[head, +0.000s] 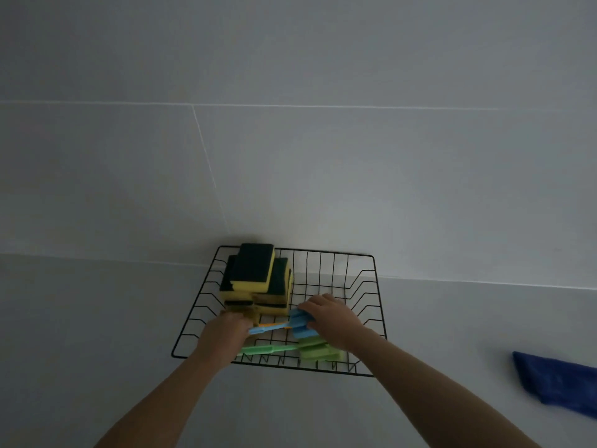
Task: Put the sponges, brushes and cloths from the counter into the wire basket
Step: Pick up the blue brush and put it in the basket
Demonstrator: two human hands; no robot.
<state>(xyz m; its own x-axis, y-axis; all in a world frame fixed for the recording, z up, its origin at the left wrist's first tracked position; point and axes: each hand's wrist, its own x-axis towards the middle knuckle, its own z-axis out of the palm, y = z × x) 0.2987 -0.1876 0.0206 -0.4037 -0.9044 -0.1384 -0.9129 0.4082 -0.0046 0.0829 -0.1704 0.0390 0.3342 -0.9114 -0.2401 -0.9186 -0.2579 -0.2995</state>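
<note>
— Where do things stand?

— The wire basket [361,305] sits against the counter's back edge. Yellow-green sponges [255,273] are stacked in its left half. Both hands are inside: the right hand [332,318] is closed over the blue brush [300,324] head, the left hand [226,331] curled round its handle end. A green brush [290,349] lies nearer the front wall.

— What's left?

— The blue cloth [562,383], out near the counter's right edge. It looks soft and light; I'd pinch it mid-fold so it bunches rather than trails.

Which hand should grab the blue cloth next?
Right, probably. The blue cloth lies on the counter at the far right, nearer the right hand than the left hand.
</note>
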